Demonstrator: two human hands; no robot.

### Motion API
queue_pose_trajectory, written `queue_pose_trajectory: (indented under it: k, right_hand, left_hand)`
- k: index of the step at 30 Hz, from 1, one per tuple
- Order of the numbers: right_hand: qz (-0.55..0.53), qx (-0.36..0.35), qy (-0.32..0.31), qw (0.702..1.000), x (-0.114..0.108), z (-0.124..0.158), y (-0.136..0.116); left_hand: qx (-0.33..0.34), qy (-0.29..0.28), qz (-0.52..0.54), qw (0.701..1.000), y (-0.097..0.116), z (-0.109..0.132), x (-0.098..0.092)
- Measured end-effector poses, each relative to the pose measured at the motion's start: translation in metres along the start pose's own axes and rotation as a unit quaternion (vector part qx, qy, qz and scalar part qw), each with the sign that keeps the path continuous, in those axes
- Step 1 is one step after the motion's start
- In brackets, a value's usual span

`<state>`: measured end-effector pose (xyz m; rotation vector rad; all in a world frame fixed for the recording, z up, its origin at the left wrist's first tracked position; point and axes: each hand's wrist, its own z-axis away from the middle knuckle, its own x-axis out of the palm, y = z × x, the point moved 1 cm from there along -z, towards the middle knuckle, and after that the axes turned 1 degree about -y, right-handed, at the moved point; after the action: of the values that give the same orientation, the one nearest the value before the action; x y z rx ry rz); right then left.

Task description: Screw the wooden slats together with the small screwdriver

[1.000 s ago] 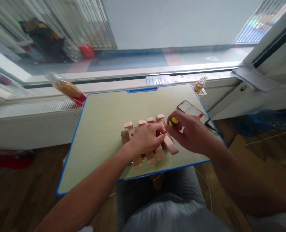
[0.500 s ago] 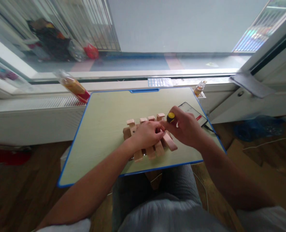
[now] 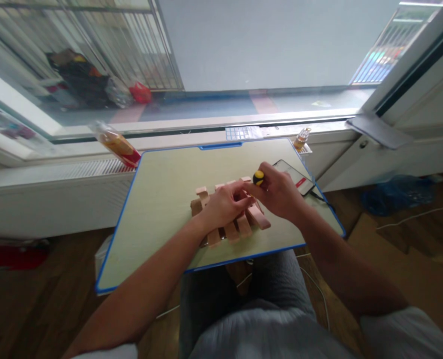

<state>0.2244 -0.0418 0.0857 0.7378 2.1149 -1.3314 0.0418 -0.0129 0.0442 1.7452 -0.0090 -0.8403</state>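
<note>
A wooden rack of several parallel slats [image 3: 229, 222] lies on a pale lap table with a blue rim [image 3: 161, 199]. My left hand [image 3: 223, 204] rests on top of the slats with its fingers curled and pinched against the wood near the middle. My right hand [image 3: 277, 192] is closed round a screwdriver with a yellow and black handle [image 3: 258, 177], held upright with its tip down at the rack beside my left fingertips. The screwdriver's shaft and tip are hidden by my fingers.
A phone [image 3: 294, 174] with a cable lies on the table's right edge. On the window sill stand a packet with a red end [image 3: 117, 145] at the left, a small amber bottle [image 3: 301, 139] at the right and a grid-patterned sheet [image 3: 242, 132]. My grey-clad lap [image 3: 251, 309] fills the bottom.
Both hands have stayed on the rack. The screwdriver handle has shifted slightly left toward my left hand and stands more upright. The view has drifted a little.
</note>
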Motion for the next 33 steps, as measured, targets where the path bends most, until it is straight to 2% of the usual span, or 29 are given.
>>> queue_pose_trajectory:
  k: [5,9,16,20,25,33]
  right_hand:
    - [-0.023,0.011,0.007,1.000,-0.002,-0.001,0.005]
    - [-0.083,0.013,0.008,0.996,-0.008,-0.001,0.013]
    - [-0.218,-0.024,-0.066,0.973,-0.012,0.002,0.026]
    - [-0.221,-0.038,-0.061,0.972,-0.011,0.000,0.025]
    - [-0.198,-0.068,-0.047,0.977,-0.008,0.002,0.019]
    - [-0.187,-0.048,-0.001,0.981,-0.003,0.011,0.020]
  left_hand:
    - [-0.007,-0.013,0.010,1.000,0.004,-0.001,0.001]
    - [-0.013,-0.018,0.016,1.000,0.003,0.000,0.002]
    - [-0.030,-0.040,0.083,0.995,0.002,0.000,0.003]
    - [-0.033,-0.041,0.078,0.996,0.003,0.000,0.002]
    - [-0.004,-0.022,0.042,0.999,0.004,-0.001,0.001]
    - [0.006,-0.024,0.037,0.999,0.001,-0.002,0.001]
